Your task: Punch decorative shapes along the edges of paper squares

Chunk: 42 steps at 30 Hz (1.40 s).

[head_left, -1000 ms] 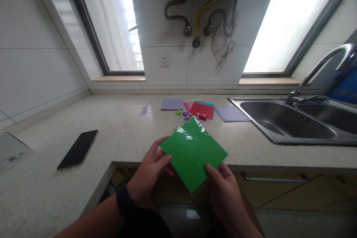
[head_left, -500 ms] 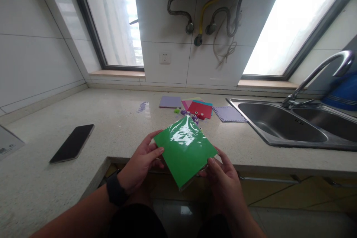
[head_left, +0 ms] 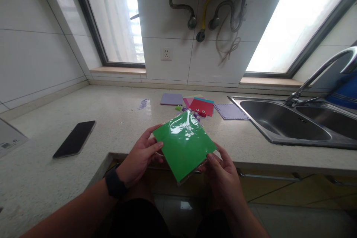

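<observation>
Between my two hands is a square pack of green paper (head_left: 185,148) in a shiny clear plastic wrapper, tilted so that one corner points down toward me. My left hand (head_left: 143,152) pinches its left corner, thumb on top and fingers beneath. At the right corner my right hand (head_left: 223,167) grips it the same way. Just beyond the pack, partly covered by its far corner, lie several small purple, red and green pieces with eye-like dots; a red one (head_left: 203,113) rests by a red sheet (head_left: 201,106).
A lilac square (head_left: 171,99) and a lilac sheet with a dotted edge (head_left: 231,111) lie on the counter (head_left: 117,108). A dark phone-like slab (head_left: 74,139) lies left, near a white box (head_left: 11,138). The steel sink (head_left: 281,119) is at right.
The view has shifted slightly, so the counter things sit a little higher and further right. Both hands keep hold of the green pack, which has barely moved.
</observation>
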{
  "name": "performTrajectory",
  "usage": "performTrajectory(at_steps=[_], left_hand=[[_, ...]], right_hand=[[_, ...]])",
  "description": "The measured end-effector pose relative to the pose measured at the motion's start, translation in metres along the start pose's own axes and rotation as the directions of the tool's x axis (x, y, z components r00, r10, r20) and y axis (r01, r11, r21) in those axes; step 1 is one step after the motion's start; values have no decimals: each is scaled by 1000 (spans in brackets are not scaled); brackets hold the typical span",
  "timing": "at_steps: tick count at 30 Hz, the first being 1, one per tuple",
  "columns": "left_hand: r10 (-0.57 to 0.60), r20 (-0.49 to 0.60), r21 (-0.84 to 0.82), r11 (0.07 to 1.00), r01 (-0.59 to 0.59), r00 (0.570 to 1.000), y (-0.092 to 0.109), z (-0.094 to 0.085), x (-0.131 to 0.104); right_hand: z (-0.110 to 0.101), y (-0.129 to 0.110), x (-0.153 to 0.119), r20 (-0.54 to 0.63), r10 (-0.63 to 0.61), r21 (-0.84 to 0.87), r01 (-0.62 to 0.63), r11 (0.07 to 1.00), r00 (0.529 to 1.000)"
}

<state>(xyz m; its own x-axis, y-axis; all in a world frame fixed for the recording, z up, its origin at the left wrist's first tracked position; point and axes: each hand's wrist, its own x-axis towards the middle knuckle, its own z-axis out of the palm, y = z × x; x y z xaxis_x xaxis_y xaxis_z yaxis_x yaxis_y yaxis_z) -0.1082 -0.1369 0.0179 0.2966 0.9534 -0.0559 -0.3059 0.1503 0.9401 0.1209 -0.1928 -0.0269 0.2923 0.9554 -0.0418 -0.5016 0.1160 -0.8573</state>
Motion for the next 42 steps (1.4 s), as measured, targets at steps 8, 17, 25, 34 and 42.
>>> performTrajectory(at_steps=[8,17,25,34,42], left_hand=[[28,78,-138,990,-17,997,-3,2,-2],[-60,67,-327,942,79,996,-13,12,-9],[-101,108,-340,931,132,989,-11,14,-14],[-153,231,-139,972,188,961,-13,5,-15],[-205,238,85,978,190,949,-9,3,-16]], right_hand=[[-1,4,1,42,4,37,-5,999,999],[-3,16,-7,70,41,101,-48,994,997],[-4,23,-15,212,94,67,-111,992,973],[-32,7,-3,388,151,-182,-85,980,909],[-31,-1,-4,427,98,-224,1,975,899]])
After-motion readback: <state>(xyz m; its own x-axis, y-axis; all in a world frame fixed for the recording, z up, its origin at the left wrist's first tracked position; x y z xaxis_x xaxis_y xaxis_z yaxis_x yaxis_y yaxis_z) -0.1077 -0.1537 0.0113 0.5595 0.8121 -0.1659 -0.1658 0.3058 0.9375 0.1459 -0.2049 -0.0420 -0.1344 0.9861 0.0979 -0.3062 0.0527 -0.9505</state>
